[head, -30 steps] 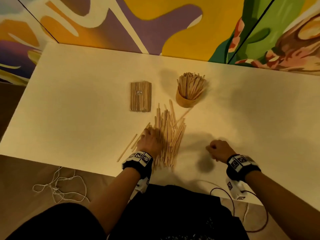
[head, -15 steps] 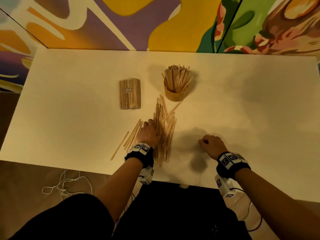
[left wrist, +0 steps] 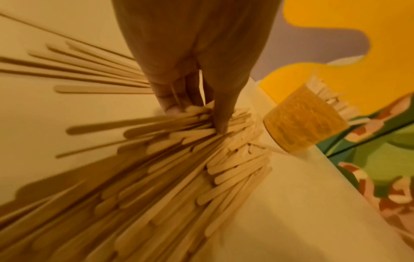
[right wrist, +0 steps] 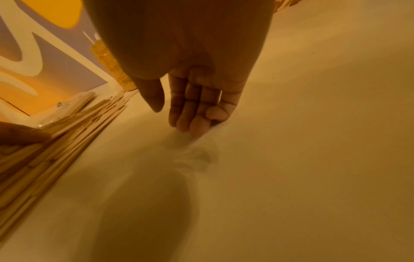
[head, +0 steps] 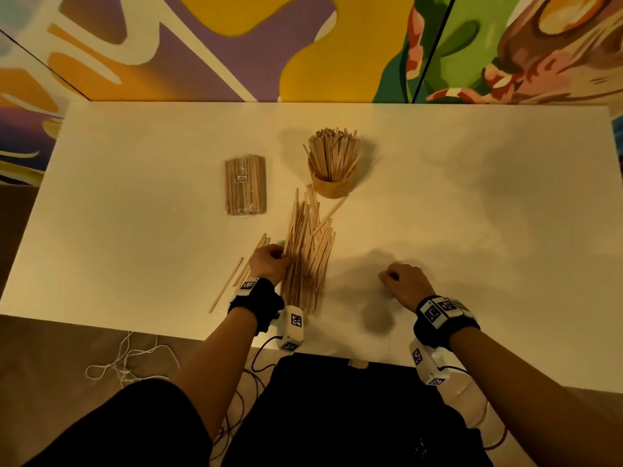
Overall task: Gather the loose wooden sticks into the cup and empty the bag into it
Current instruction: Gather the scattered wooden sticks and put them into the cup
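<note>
Hands [head: 271, 264] beside stick-filled cup [head: 332, 188]

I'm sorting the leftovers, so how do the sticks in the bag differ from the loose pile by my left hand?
The bagged sticks lie flat, aligned in a neat labelled pack; the loose pile is fanned and overlapping. The bag sits untouched left of the cup; the left hand grips the pile's edge. Both look like the same pale wood.

Dim amber light; soft shadows fall toward the person on the desk [head: 472, 203]; wrist views blurred, edges warped.
</note>
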The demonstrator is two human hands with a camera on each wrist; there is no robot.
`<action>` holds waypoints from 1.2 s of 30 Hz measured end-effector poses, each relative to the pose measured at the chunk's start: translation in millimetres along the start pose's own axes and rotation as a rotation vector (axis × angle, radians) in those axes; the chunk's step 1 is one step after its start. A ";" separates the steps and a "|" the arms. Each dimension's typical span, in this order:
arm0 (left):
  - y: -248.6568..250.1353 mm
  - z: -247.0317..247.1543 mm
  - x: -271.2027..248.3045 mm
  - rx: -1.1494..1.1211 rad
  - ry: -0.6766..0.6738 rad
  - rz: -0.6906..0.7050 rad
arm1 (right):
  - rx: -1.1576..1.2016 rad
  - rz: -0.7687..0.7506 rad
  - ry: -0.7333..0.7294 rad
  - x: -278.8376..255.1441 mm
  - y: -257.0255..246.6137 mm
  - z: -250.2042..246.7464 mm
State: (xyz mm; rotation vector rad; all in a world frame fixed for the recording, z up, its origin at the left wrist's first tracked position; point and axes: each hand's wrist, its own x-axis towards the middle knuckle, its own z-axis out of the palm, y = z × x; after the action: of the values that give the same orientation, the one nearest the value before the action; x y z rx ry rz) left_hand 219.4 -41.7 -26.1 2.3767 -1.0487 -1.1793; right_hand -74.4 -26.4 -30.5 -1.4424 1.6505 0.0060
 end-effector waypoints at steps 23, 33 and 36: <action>24.2 -7.2 -13.6 0.629 -0.168 0.267 | 0.167 0.113 -0.078 -14.2 -32.1 23.6; 32.7 -3.4 4.5 0.405 -0.214 0.261 | 0.144 0.123 -0.031 -15.7 -27.8 27.4; 29.0 -8.5 9.8 0.266 -0.237 0.226 | 0.165 0.136 -0.037 -16.4 -28.3 26.2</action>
State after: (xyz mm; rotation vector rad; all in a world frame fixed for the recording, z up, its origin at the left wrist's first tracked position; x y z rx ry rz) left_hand 216.0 -69.3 -10.8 2.2634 -1.5955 -1.3305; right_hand -37.8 -8.4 -20.7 -1.1983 1.6752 -0.0257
